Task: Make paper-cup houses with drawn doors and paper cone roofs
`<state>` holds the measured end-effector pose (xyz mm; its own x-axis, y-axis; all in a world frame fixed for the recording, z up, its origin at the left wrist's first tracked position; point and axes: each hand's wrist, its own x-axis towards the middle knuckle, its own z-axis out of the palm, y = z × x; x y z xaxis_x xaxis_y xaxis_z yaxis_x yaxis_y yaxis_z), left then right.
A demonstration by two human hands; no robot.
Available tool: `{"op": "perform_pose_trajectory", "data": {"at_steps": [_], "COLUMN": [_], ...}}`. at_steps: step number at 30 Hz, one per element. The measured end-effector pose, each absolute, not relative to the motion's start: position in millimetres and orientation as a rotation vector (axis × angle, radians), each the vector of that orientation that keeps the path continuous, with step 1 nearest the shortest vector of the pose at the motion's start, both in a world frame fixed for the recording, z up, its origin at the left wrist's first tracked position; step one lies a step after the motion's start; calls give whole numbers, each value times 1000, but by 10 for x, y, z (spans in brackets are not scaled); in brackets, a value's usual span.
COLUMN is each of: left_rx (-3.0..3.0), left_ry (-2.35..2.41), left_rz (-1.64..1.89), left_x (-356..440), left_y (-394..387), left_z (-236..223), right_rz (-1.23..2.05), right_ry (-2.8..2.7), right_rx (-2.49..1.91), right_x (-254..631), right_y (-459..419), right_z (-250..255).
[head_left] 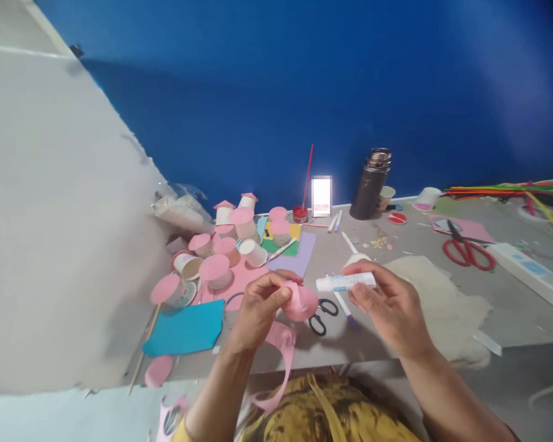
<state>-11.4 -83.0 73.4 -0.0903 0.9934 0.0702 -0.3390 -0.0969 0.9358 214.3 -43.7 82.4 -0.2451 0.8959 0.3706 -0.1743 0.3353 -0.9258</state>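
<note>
Between the thumb and fingers of my left hand point(260, 307) is a round pink paper piece point(304, 302), bent up along a flap or fold. My right hand point(394, 304) grips a white glue stick point(343, 282) held sideways, its tip pointing at the paper and a small gap away from it. Black-handled scissors point(317, 327) lie on the table just behind the paper, their blades partly hidden. A purple-tipped white marker point(349, 314) rests between my hands. Below my left hand hangs a curved pink paper offcut point(283, 344) over the table edge.
Several paper cups with pink disc tops point(214, 270) crowd the left. A turquoise sheet point(184, 328) lies in front of them. Toward the wall stand a red paint pot point(300, 213) with a brush and a dark flask point(369, 187). Red-handled scissors point(469, 253) lie right.
</note>
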Motion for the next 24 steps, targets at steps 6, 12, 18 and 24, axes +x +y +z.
{"op": "perform_pose_trajectory", "data": {"at_steps": [6, 12, 18, 24], "left_rx": [1027, 1103, 1147, 1414], "left_ry": [851, 875, 899, 1085], "left_rz": [1533, 1542, 1492, 1486], "left_x": [-185, -197, -190, -209], "left_y": [-893, -958, -1046, -1095], "left_z": [670, 659, 754, 786], "right_rz": [647, 398, 320, 255], "right_ry": [-1919, -2107, -2148, -2135], "right_rx": [-530, -423, -427, -461], "right_x": [2079, 1972, 1923, 1849], "right_y": [-592, -630, -644, -658], "right_z": [1006, 1089, 1076, 1099]}}
